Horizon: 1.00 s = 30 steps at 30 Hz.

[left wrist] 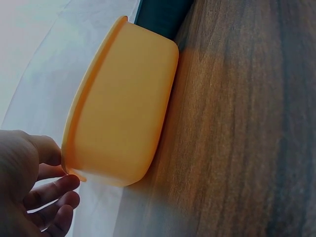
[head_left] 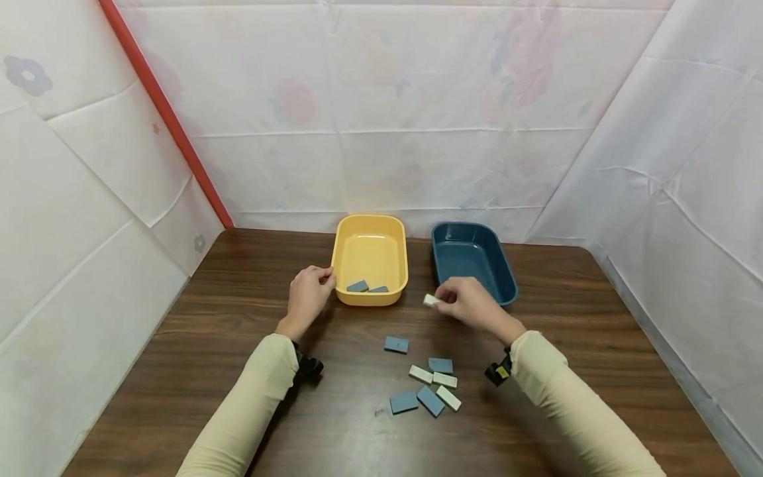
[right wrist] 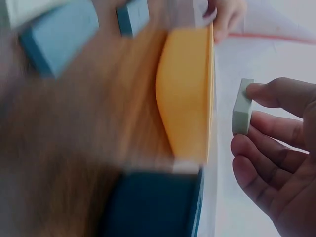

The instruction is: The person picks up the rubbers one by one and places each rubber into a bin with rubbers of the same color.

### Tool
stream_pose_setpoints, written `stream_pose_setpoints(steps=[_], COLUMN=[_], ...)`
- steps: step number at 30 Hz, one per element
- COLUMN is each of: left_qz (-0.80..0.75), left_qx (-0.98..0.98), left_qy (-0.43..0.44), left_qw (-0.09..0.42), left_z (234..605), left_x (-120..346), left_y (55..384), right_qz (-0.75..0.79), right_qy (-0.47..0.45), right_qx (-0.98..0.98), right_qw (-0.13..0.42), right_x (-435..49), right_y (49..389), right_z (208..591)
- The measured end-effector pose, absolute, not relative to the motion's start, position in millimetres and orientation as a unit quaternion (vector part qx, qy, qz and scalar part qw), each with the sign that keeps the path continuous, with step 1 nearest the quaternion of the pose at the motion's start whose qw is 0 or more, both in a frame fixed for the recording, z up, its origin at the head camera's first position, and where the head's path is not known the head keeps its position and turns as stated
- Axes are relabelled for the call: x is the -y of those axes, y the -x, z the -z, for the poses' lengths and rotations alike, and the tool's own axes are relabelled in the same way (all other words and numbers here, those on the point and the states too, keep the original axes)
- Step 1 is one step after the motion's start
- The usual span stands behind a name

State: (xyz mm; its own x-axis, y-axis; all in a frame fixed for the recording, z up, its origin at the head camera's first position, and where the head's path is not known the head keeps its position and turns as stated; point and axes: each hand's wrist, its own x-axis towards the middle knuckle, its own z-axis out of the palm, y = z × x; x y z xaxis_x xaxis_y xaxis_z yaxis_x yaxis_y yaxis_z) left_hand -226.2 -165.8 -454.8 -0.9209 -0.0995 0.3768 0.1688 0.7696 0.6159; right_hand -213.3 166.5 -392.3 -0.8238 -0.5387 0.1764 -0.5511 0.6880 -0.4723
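The yellow tub (head_left: 371, 299) stands at the table's back edge, with two blue-grey blocks (head_left: 357, 286) lying at its near end. At its left rim, my left hand (head_left: 308, 293) pinches the edge between thumb and fingers; the left wrist view shows this hand (left wrist: 37, 182) at the rim's corner. My right hand (head_left: 467, 301) holds a pale green rectangular block (right wrist: 242, 107) between thumb and fingertips. That hand is above the table, by the near left corner of the dark blue tub (head_left: 509, 281), and hides part of its rim.
Several blue-grey blocks (head_left: 404, 403) and three pale blocks (head_left: 448, 398) lie loosely grouped on the brown wooden table (head_left: 334, 424) in front of the tubs. One blue-grey block (head_left: 396, 344) lies apart, nearer the yellow tub. White patterned sheets (head_left: 381, 99) hang behind and at both sides.
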Motion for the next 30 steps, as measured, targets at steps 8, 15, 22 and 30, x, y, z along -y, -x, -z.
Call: stream_pose_setpoints(steps=[8,15,22,30], left_qz=[0.341,0.346,0.350,0.352], left_qx=[0.918,0.916,0.915,0.913], left_qy=[0.020,0.017,0.018,0.019], left_qw=[0.203,0.202,0.201,0.205], left_z=[456,457,457,458], left_x=[166,165,164,162], left_y=[226,227,225,223], right_qz=[-0.241,-0.233,-0.213,-0.169], right_qy=[-0.236,-0.202,-0.171,-0.155], right_qx=[0.942,0.951,0.961,0.970], right_qw=[0.011,-0.008,-0.049,-0.078], right_x=[-197,-217,-227,-233], right_y=[241,257,268,276], right_z=[389,403,416,424])
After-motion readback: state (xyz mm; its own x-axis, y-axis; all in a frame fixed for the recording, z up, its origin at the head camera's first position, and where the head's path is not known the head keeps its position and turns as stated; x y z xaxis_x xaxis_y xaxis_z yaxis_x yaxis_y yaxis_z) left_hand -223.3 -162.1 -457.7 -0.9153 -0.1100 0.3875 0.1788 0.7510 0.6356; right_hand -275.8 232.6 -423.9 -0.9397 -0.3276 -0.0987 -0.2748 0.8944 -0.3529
